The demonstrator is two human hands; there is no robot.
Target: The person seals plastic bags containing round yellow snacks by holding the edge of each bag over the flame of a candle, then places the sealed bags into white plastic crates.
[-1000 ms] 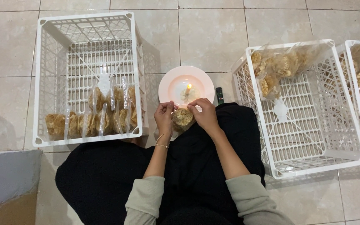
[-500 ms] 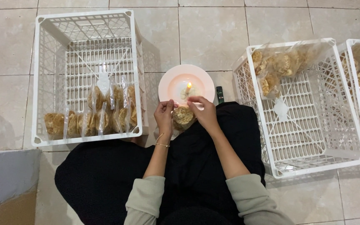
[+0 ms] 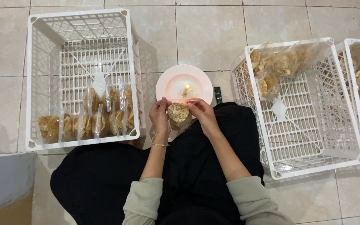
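Nothing moved, beige tiled floor [image 3: 213,37] (glossy), white crates [image 3: 80,79]

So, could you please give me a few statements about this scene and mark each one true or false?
1. Both hands hold a clear bag of crackers. True: the left hand and right hand pinch it from either side.
2. The plate holds an unlit candle. False: the candle has a flame.
3. The crate on the left holds upright packed bags. True.
4. The crate to the right is packed full. False: bags lie only at its far end.
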